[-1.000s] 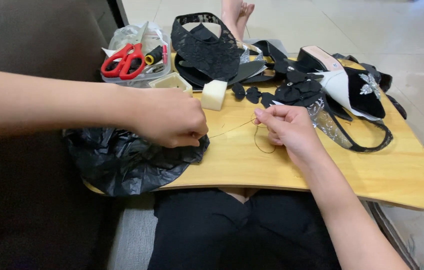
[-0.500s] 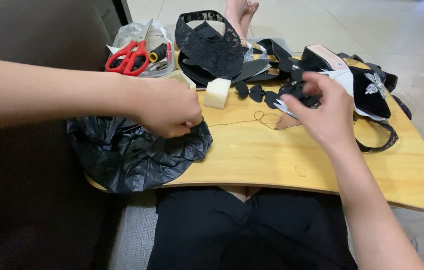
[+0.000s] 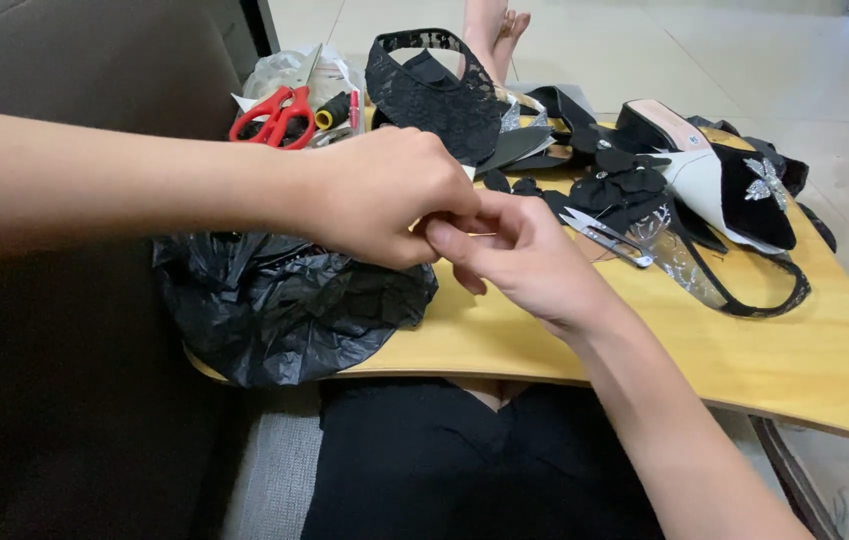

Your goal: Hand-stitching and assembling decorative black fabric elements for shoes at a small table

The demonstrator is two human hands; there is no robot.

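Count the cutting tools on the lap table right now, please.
2. Red-handled scissors lie at the table's back left by the clear bag; small metal thread snips lie mid-table, just right of the right hand. The hands or fabric could hide more.

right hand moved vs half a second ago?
Yes. The right hand has come left, away from the black-and-white shoe, and now meets the left hand beside the black plastic bag.

On the light wooden lap table (image 3: pixel 804 360), a crinkly black plastic bag (image 3: pixel 274 310) lies left, red-handled scissors (image 3: pixel 272 116) behind it, small metal snips (image 3: pixel 604 236) right.
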